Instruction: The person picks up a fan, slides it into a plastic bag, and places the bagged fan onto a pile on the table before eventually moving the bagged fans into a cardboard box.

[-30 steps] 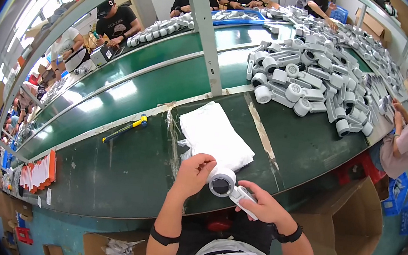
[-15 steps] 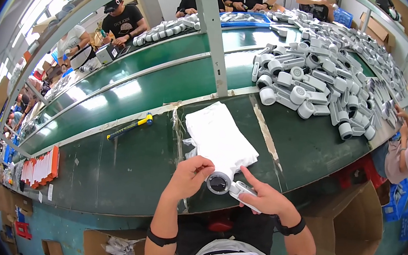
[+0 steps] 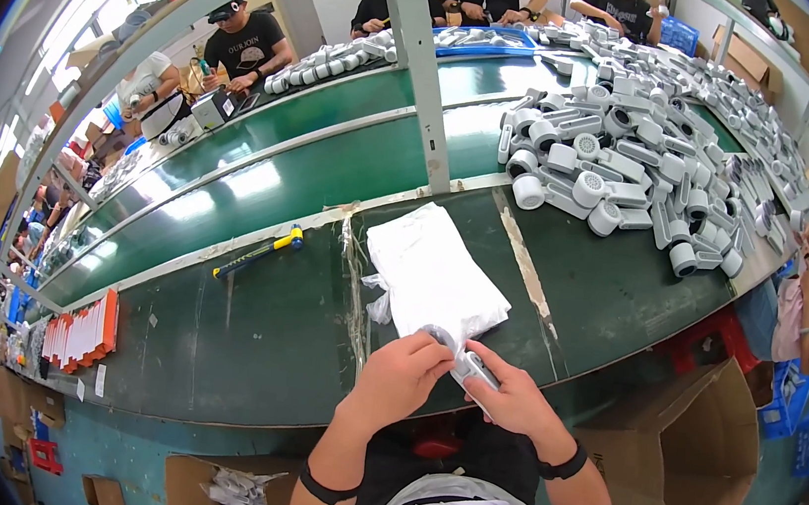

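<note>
A white-and-grey handheld fan (image 3: 480, 371) with a round head is held just over the near edge of the bench. My right hand (image 3: 520, 397) is closed around its handle, with the thumb along the top. The closed fingers of my left hand (image 3: 402, 380) press at the fan's round head and largely hide it; whether they also pinch something thin cannot be made out. Just beyond both hands lies a flat stack of thin white plastic bags (image 3: 438, 266), its near end next to the fan's head.
A yellow-and-black hammer (image 3: 260, 252) lies left of the stack. Many similar fans (image 3: 624, 168) are heaped at the right. An orange box (image 3: 81, 330) stands far left. Cardboard boxes (image 3: 671, 453) sit below the bench. Co-workers are seated across the green conveyor (image 3: 263, 177) and at the right.
My left hand has moved right and onto the fan's head. The fan has turned, so its round face is now mostly hidden. At the right edge a co-worker has shifted.
</note>
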Demonstrator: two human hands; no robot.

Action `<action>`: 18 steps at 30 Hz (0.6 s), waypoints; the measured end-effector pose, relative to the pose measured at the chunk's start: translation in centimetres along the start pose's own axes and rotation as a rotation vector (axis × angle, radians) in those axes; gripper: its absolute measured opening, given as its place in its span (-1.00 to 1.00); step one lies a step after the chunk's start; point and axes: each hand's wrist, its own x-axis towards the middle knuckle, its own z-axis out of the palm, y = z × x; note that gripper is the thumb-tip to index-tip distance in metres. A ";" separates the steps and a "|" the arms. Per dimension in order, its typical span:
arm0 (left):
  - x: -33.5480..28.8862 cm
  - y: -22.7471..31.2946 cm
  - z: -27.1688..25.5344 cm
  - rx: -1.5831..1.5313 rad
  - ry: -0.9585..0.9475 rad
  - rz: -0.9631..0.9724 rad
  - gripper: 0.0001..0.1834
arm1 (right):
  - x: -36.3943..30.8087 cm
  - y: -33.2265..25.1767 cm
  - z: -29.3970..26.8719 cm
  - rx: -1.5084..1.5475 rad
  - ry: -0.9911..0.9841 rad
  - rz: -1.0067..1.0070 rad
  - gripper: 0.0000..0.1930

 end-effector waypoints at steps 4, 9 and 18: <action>0.1 -0.4 0.7 0.065 0.075 0.140 -0.92 | -0.6 0.3 0.7 0.228 0.109 0.008 -0.49; -0.7 -1.7 2.5 -0.322 0.249 -0.170 -0.93 | -1.4 1.3 0.3 0.462 0.060 0.037 -0.50; -0.1 -0.2 3.6 -0.258 0.242 -0.001 -0.93 | -1.7 0.8 0.6 0.681 0.097 0.024 -0.41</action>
